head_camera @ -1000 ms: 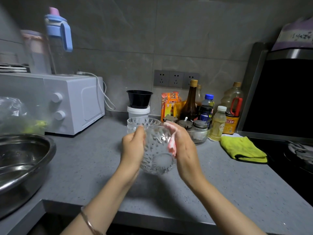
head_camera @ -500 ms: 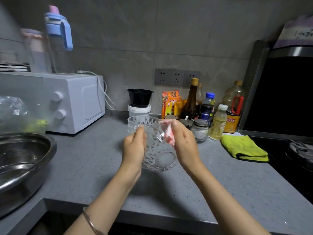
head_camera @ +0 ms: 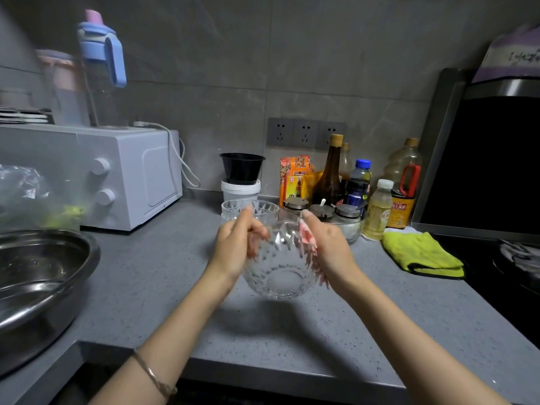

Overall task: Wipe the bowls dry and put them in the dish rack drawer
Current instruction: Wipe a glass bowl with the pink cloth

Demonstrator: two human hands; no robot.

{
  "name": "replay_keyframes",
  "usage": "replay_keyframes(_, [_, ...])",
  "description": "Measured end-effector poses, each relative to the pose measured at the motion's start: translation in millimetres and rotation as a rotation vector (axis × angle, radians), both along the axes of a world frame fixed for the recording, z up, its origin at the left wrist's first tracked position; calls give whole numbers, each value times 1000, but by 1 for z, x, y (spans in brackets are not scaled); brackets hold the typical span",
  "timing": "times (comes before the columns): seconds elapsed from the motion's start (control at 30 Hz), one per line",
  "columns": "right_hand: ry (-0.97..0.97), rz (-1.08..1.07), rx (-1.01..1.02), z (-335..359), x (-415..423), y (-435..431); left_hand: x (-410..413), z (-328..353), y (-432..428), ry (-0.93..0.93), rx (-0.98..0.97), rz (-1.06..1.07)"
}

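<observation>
The bowl [head_camera: 280,273] is up between both hands, mouth tipped away, left hand [head_camera: 235,248] curled round its left rim, right hand [head_camera: 331,248] gripping a pink rag [head_camera: 306,238] against its right wall.

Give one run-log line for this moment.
step: wiping; left hand: holds glass bowl; right hand: pink cloth against it; second bowl: on counter

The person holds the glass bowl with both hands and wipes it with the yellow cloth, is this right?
Not quite. In the head view the yellow cloth lies on the counter; the right hand holds a pink cloth against the glass bowl, the left hand gripping it.
</observation>
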State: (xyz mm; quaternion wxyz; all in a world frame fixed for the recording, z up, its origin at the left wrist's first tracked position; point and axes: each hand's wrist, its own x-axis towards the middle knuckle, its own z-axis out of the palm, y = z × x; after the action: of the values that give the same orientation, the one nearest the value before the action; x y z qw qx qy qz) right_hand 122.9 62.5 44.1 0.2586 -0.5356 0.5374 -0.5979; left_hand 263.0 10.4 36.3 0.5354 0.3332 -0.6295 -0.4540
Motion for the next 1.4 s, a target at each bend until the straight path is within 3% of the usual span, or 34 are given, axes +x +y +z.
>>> replay_keyframes(0.07, [125, 45, -17, 2, 2, -1, -2, 4, 3, -122, -125, -40])
replay_keyframes(0.17, [154, 60, -110, -1, 4, -1, -6, 0, 4, -93, -177, -19])
replay_keyframes(0.33, [84, -7, -319, -21, 15, 2, -7, -7, 0, 179, 55, 98])
replay_keyframes(0.47, [432, -93, -416, -48, 29, 9, -7, -7, -7, 340, 215, 187])
replay_keyframes(0.6, [925, -284, -529, -50, 39, 9, -10, -8, -5, 252, 166, 181])
replay_keyframes(0.67, [1016, -339, -583, -39, 36, 3, -13, -8, 2, 232, 159, 135])
replay_keyframes(0.77, [797, -312, -479, -22, 30, -5, -17, -6, 5, 251, 140, 124])
replay_keyframes(0.93, [35, -16, -259, -9, 15, -11, -16, -17, 3, 390, 202, 121])
replay_keyframes(1.1, [-580, 60, -11, -21, 17, -7, -17, -21, 3, 604, 331, 115])
replay_keyframes(1.27, [-609, 19, 16, -17, 12, -3, -16, -25, -1, 472, 369, 116])
replay_keyframes(1.4, [-335, -10, 4, -4, 1, 0, -6, -14, -3, 194, 186, 38])
